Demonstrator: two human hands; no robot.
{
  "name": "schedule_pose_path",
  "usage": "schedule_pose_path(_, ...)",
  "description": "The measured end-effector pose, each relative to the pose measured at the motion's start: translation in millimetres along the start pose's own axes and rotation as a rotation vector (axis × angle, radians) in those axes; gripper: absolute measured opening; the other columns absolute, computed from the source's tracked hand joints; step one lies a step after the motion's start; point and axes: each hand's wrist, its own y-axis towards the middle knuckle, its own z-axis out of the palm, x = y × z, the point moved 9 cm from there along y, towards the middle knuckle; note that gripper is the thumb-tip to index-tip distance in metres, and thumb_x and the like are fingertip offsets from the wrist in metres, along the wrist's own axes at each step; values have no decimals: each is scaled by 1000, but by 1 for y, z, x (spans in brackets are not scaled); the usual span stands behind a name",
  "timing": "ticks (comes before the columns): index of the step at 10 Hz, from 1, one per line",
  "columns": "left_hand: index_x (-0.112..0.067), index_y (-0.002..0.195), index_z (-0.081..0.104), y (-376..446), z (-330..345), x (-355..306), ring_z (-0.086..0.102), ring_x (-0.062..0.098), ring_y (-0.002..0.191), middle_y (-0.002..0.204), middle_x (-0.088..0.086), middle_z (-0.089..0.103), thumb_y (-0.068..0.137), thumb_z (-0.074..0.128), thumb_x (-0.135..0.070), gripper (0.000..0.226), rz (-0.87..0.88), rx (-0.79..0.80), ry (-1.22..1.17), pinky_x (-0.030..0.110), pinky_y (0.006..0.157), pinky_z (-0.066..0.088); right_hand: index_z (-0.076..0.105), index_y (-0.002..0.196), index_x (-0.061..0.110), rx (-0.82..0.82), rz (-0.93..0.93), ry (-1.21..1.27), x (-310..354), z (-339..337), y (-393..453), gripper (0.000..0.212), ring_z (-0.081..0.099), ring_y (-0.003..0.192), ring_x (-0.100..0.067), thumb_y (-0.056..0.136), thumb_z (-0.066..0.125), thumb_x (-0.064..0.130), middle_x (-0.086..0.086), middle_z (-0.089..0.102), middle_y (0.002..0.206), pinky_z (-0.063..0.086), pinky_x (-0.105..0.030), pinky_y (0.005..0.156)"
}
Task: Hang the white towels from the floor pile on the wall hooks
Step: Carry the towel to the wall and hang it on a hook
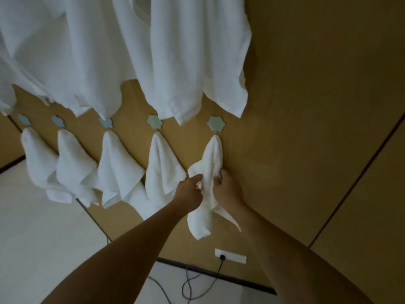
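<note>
I saw both hands on the rightmost white towel [207, 172], which hung by its top from the last hexagonal wall hook [215, 123]. The left hand [190, 191] pinched the towel's left edge, fingers curled into the cloth; the right hand [225, 187] gripped its right side against the tan wall [306, 106]. Four more towels [162, 165] hung from the hooks to the left, and larger white cloths [192, 62] draped above them. Below, a white socket plate [231, 256] held a dark plug with a cable trailing down.
</note>
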Motion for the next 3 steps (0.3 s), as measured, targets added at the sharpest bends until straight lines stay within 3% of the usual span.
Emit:
schedule_pose_path(2, -17, 136, 55, -18, -31, 6, 59, 18, 115, 129, 3, 62, 90, 56, -9, 47, 9, -46, -33, 14, 87, 39, 61, 122, 22, 12, -4, -156, 8, -11, -36, 27, 62, 100, -18, 99, 47, 27, 1, 67, 111, 53, -35, 88)
schedule_pose_path(3, -16, 132, 58, -36, -58, -4, 60, 20, 114, 130, 4, 62, 90, 57, -11, 43, 80, -123, -64, 19, 90, 42, 63, 126, 21, -25, -24, -198, 23, -18, -58, 32, 59, 114, -20, 98, 50, 27, 0, 64, 127, 48, -35, 98)
